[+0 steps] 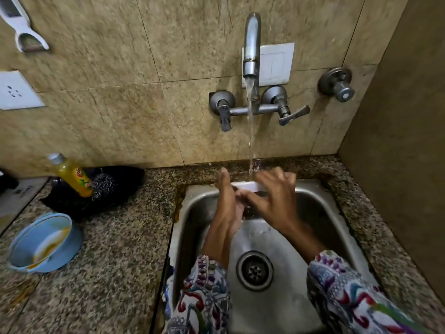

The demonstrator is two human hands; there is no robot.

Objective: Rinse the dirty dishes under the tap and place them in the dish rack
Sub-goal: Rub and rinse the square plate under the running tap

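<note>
Head view: a white dish (245, 186) is held edge-on over the back of the steel sink (337, 213), directly beneath the tap (251, 44), whose running stream (250, 131) strikes at the dish's upper rim. Only a thin white strip of the dish is shown; whether it is a plate or a shallow bowl cannot be told. The left hand (226, 203) is set against the dish's near-left side, thumb raised, fingers apparently wrapped behind it, though the grip itself is largely hidden. The right hand (272, 198) is laid over the top edge with fingers spread and bent, seemingly rubbing more than gripping.

The dish is judged to be stiff, fairly light and, being wet, slippery; if ceramic, it could chip against the steel basin. A firm hold is best taken at opposite rims, thumb on one face and fingers on the other.

Left of the sink, on the speckled stone tabletop (115, 261), a blue bowl (41, 242) smeared with orange residue is left waiting, tilted on its side. Behind it, still left of the sink, a yellow bottle (72, 175) and a steel scrubber (103, 185) are seen resting on a dark pan (115, 186). No dish rack is shown.
</note>
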